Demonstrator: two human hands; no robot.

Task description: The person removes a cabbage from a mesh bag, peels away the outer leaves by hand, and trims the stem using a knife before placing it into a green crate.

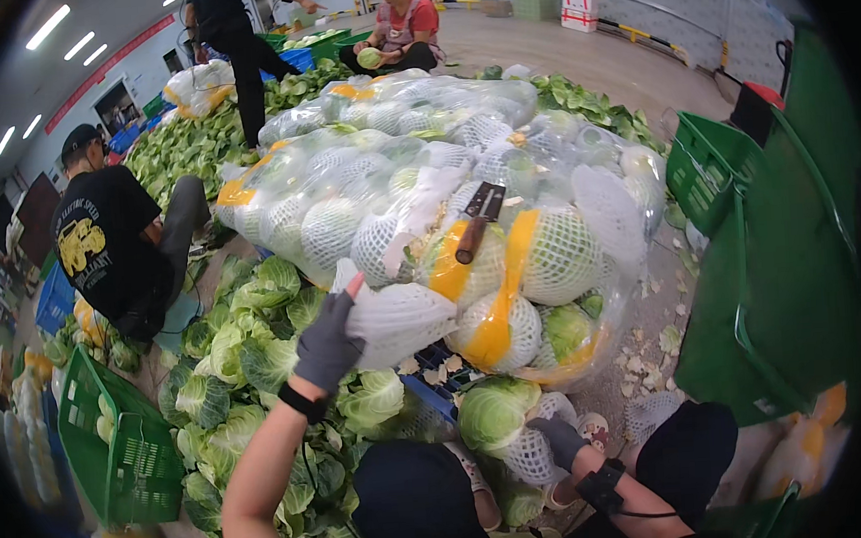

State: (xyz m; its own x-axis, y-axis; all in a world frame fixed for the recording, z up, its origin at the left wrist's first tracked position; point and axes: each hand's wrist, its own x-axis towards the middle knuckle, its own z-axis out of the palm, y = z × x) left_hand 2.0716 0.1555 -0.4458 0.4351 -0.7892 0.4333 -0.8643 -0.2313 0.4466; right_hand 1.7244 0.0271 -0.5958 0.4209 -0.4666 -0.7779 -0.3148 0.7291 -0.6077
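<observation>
My left hand (329, 344), in a grey fingerless glove, is closed on an unfilled white foam net sleeve (399, 322), which stretches to the right beside the bagged cabbages. Low in front of me, between my knees, my right hand (559, 444), gloved too, is closed on a green cabbage (498, 413) whose lower right side is covered by a white foam net (531, 457). Its fingertips are partly hidden by the net. A cleaver (485, 203) with a brown wooden handle lies on top of the clear plastic bags (386, 188) full of netted cabbages.
Loose cabbages (224, 351) are heaped at my left, beside a green crate (126, 445). More green crates (710, 168) stand at the right. Leaf scraps (652, 349) litter the floor. One person (113, 229) crouches at left; another (401, 29) sits at the back holding a cabbage.
</observation>
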